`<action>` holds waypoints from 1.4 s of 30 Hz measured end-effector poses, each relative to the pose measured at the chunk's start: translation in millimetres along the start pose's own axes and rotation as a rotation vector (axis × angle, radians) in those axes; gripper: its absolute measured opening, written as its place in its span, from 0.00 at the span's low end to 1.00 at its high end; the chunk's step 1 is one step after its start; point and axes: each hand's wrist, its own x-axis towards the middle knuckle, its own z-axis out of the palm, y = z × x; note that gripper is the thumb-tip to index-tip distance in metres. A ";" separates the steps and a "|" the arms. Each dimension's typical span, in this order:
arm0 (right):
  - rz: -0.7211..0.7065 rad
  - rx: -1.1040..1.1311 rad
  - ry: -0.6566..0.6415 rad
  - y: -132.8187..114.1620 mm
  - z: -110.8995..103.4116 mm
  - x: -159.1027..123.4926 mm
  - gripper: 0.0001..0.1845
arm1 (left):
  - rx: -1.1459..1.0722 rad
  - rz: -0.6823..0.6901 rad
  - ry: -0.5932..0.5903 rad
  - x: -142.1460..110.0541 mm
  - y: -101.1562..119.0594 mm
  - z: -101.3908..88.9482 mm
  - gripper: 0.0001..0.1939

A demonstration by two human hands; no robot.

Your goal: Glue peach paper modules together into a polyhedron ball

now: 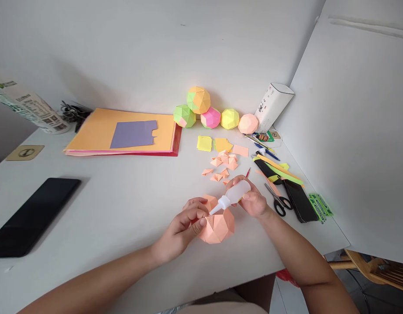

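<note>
My left hand (184, 226) pinches the rim of a partly built peach paper ball (218, 229), which has an open top. In my right hand (250, 198) is a white glue bottle (238, 192), tilted down to the left. Its nozzle tip meets or nearly meets a paper flap beside my left fingertips; contact cannot be made out. Just beyond the ball lie several folded peach paper pieces (225, 159). Behind them are a yellow paper stack (204, 143), an orange paper stack (222, 145) and a peach slip (240, 151).
Finished paper balls (198, 100) stand along the wall beside a white box (275, 107). Scissors (279, 200), a black phone (299, 199) and paper strips lie at right. A purple sheet (133, 134) tops coloured paper (90, 131) at back left; a dark tablet (36, 216) lies left.
</note>
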 end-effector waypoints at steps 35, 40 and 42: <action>-0.028 -1.055 0.316 34.3 -6.4 2.8 0.23 | 0.077 0.135 0.000 1.2 -5.2 -0.2 0.10; 0.090 -1.226 0.209 2.5 -2.7 -12.3 0.41 | 0.101 0.164 0.008 1.4 -8.4 -0.3 0.10; 0.167 -1.377 0.180 -30.2 5.0 -23.5 0.37 | 0.113 0.171 0.010 1.4 -8.5 -0.2 0.11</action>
